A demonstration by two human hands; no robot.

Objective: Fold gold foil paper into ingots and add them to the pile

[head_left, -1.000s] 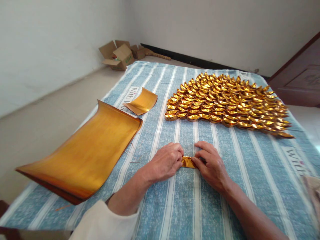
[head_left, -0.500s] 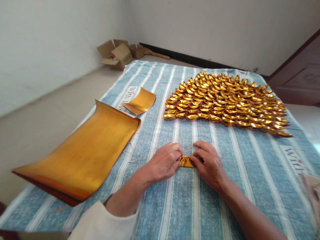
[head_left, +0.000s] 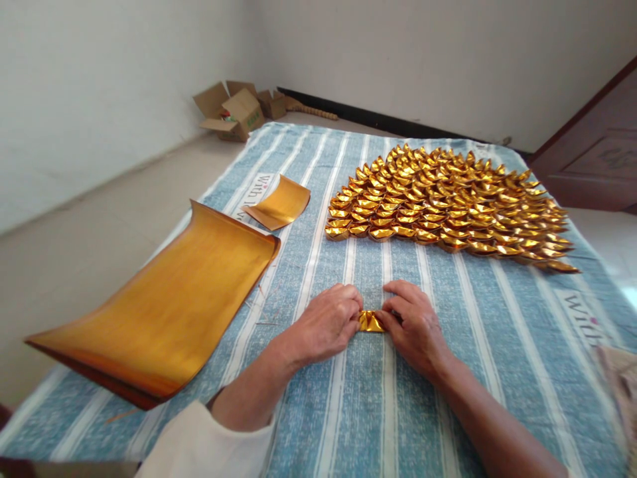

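Observation:
Between my two hands lies a small folded piece of gold foil paper (head_left: 371, 321), low over the striped cloth. My left hand (head_left: 331, 318) pinches its left end with fingers curled. The thumb and index finger of my right hand (head_left: 415, 325) grip its right end, while the other fingers are bent and slightly raised. My fingertips hide both ends of the paper. Beyond my hands stand many folded gold paper ingots (head_left: 448, 206) packed in rows. A large stack of gold paper sheets (head_left: 164, 299) lies curled to the left, with a smaller gold sheet (head_left: 281, 202) behind it.
A blue and white striped cloth (head_left: 308, 411) covers the table. Open cardboard boxes (head_left: 239, 113) sit on the floor past the far left corner. Walls rise at the left and back, and a reddish-brown door (head_left: 592, 146) stands at the right.
Hardly anything differs: both hands keep hold of the folded gold paper in the same place. The view has shifted very slightly.

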